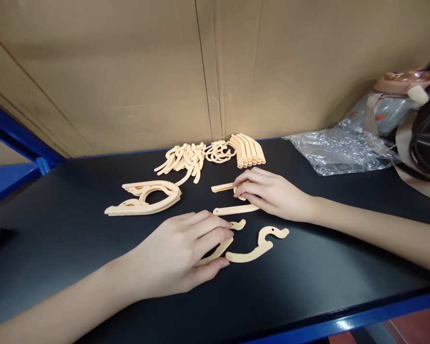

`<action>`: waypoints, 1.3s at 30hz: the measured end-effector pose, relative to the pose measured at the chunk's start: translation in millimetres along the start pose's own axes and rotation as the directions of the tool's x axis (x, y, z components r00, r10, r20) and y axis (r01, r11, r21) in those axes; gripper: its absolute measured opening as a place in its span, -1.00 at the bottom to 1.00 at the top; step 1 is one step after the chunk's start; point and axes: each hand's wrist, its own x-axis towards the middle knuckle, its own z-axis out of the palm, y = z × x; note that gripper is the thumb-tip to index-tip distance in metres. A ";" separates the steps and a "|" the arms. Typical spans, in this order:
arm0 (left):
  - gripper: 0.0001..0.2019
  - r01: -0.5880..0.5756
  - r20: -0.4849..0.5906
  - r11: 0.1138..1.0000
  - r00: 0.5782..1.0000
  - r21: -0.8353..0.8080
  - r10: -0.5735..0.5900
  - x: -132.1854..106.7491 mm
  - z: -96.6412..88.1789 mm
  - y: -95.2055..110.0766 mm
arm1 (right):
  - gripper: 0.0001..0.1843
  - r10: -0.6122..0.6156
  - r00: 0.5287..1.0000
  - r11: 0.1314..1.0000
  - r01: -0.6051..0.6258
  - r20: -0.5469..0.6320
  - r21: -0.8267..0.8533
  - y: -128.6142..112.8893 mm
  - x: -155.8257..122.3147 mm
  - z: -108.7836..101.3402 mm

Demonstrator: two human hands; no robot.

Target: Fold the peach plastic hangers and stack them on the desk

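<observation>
Left hand (184, 249) partly covers 1 hooked piece (219, 252); right hand (273, 192), 2 bars (234, 210).

Stretches a bare left forearm (96, 289) forward, laying the left hand (182, 251) palm down with fingers (211, 224) lightly bent and thumb (208, 272) parted from them. Angles a bare right forearm (365, 227) inward, arching the right hand (272, 193) palm down, beyond and right of the left hand, with fingertips (241, 178) lowered.

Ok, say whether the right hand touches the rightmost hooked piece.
Apart: the head view shows black tabletop between right hand and rightmost hooked piece.
</observation>
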 end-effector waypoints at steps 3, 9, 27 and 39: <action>-0.77 0.015 0.018 1.000 1.000 0.023 -0.015 -0.9 1.2 -1.2 | -0.76 -0.010 1.000 1.000 0.010 0.007 -0.005 0.0 0.1 -0.1; -0.65 -0.032 -0.041 0.990 0.998 0.137 0.038 -3.9 3.9 -5.9 | -0.76 -0.007 1.000 1.000 0.007 0.012 -0.010 0.6 0.0 0.3; -0.67 0.422 -0.090 0.901 0.906 0.103 -0.414 -2.0 13.8 -13.2 | -0.76 -0.010 1.000 0.999 0.010 0.013 -0.031 -0.3 0.3 -0.1; -0.77 0.417 -0.054 0.905 0.909 0.082 -0.414 0.6 11.1 -11.4 | -0.76 -0.014 1.000 1.000 0.014 0.012 -0.021 0.1 0.7 0.3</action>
